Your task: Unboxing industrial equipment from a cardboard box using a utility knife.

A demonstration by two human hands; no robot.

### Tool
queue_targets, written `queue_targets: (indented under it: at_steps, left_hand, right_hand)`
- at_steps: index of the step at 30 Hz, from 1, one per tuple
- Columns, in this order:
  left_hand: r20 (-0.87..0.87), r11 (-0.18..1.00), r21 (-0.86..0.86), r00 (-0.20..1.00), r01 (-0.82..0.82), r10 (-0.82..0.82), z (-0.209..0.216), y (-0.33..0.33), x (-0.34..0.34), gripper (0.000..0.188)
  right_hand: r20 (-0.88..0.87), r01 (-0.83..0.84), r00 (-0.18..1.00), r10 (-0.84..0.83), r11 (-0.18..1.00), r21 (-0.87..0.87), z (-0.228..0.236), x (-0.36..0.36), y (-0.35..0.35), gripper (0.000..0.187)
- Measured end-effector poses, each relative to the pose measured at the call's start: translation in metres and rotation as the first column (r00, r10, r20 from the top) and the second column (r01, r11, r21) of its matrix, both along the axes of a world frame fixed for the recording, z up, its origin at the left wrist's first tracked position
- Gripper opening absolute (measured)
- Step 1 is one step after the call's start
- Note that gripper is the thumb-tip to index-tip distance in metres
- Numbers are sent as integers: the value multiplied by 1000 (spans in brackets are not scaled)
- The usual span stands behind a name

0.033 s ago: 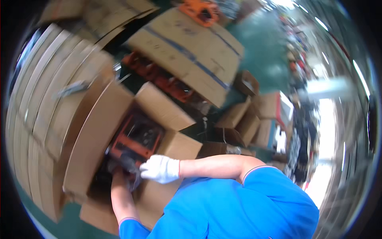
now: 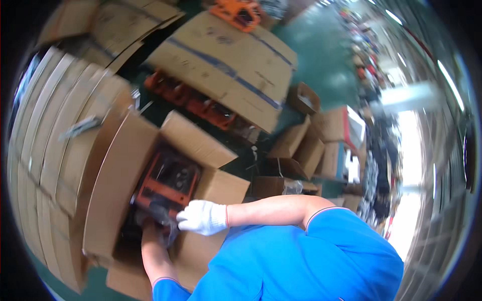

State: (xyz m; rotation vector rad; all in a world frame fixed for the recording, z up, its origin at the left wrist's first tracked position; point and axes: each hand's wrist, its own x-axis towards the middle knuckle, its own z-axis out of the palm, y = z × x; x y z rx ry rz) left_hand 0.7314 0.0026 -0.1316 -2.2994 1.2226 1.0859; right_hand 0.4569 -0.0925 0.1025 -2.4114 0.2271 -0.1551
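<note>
An open cardboard box [image 2: 118, 175] holds an orange-and-black framed part [image 2: 163, 194] with dark round shapes in it. Down inside the box's near end is my left hand [image 2: 145, 219]; shadow and thin plastic hide its fingers. A crumpled clear plastic bag [image 2: 169, 232] lies between my hands, against the orange frame. My right hand [image 2: 203, 217], in a white knitted glove, is above the box's right side with its fingers curled together at the bag's edge, closed on the plastic.
Tall flattened cartons [image 2: 55, 150] stand in a row on the left, with a metallic tool-like object [image 2: 82, 127] against them. Ahead, a big taped carton sheet [image 2: 226, 65] covers several orange parts [image 2: 188, 100]; another orange part [image 2: 238, 14] rests on top. Open boxes [image 2: 298, 153] are on the right.
The whole view has shifted slightly, with the surroundings moving left in the picture. Both hands stay at the box and the plastic, with little movement.
</note>
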Motion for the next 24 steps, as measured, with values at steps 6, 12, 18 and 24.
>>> queue_targets:
  at_steps: [6, 12, 18, 24]
  left_hand:
    - [-19, 984, -159, 996, -85, 83, -4, -23, 2, 43]
    - [180, 976, -206, 977, -76, 114, 102, -19, -4, 31]
    - [-415, 669, -571, 870, -477, 267, 302, 9, -16, 33]
    - [-910, 673, -229, 401, -703, 109, 429, -96, -203, 35]
  right_hand:
    - [37, 328, 944, -329, 944, 31, 28, -68, -8, 22]
    - [40, 507, 854, -519, 846, 166, 30, -106, -13, 13]
    - [122, 603, 675, -727, 639, 477, 56, -130, -39, 18]
    - [5, -397, 745, -667, -437, 807, 69, -186, -86, 54]
